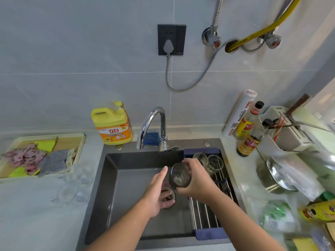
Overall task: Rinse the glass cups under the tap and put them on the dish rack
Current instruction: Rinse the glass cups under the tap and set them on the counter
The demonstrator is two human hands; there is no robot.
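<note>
Right hand (pixel 196 180) wraps the glass cup (pixel 180 175) round its wall, over the sink (pixel 126 178) at the dish rack's (pixel 206 212) left edge. Left hand (pixel 157 189) flat, fingers straight, holding nothing. Glass is probably wet: light, rigid, slippery, breakable. Grip mid-wall, not the rim.

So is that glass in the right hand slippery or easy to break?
Probably slippery: the glass looks smooth, which may be why the right hand wraps round it. Likely fragile: thin clear walls over a hard sink. Its round sides could roll on the rack bars if laid down.
</note>
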